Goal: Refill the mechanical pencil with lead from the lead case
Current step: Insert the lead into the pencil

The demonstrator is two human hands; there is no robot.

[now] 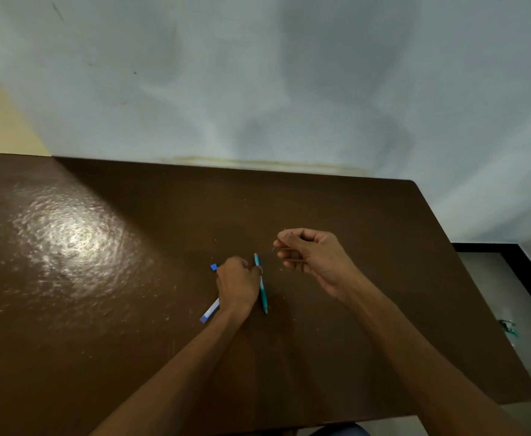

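Note:
A teal mechanical pencil (263, 294) stands tilted near the middle of the brown table (100, 278), gripped by my left hand (237, 286). A blue and white lead case (210, 313) lies on the table partly under that hand, and its small blue cap (214, 267) rests just beyond the knuckles. My right hand (311, 254) hovers to the right of the pencil, fingers pinched on thin leads (275, 248) that poke out to the left and are barely visible.
The table backs against a pale wall (257, 89). Glare brightens its left part. Its right edge drops to a light floor with a dark border (525, 272); a small greenish object (508, 327) lies there. Something blue (339, 432) shows below the near edge.

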